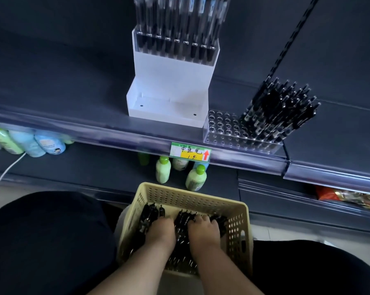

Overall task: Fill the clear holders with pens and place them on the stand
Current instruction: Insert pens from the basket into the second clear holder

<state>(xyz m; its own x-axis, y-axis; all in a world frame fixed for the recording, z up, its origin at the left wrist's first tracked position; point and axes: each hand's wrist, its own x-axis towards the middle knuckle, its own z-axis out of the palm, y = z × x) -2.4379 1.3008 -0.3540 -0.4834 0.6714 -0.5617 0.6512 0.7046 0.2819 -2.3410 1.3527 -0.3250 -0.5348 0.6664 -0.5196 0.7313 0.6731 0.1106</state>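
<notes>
Dark shop shelving fills the far side of the scene, and on the nearest shelf (94, 124) a white stand (173, 81) is seen with one filled holder (173, 45) seated on its upper tier. Just right of the stand, touching it, a second clear holder (226, 133) is set on the shelf edge; its right part is packed with upright pens (282, 111), while rows of holes at its left are not yet taken. Near the camera a cream basket (186, 194) is kept between the knees, with loose pens (182, 222) heaped in it. Both forearms are reached straight down into the basket, side by side, palms down. The left hand (160, 231) and the right hand (204, 231) are pressed into the heap, the fingers bent downward with their tips buried among the pens; whether a bunch is actually gripped cannot be told. The step in hand is judged to be the gathering of pens for the open holes. It is best done if a small bunch is taken with all tips turned one way, so that each pen can be dropped into its hole without being turned. A big handful is likely to be spilled on the lift to the shelf.
</notes>
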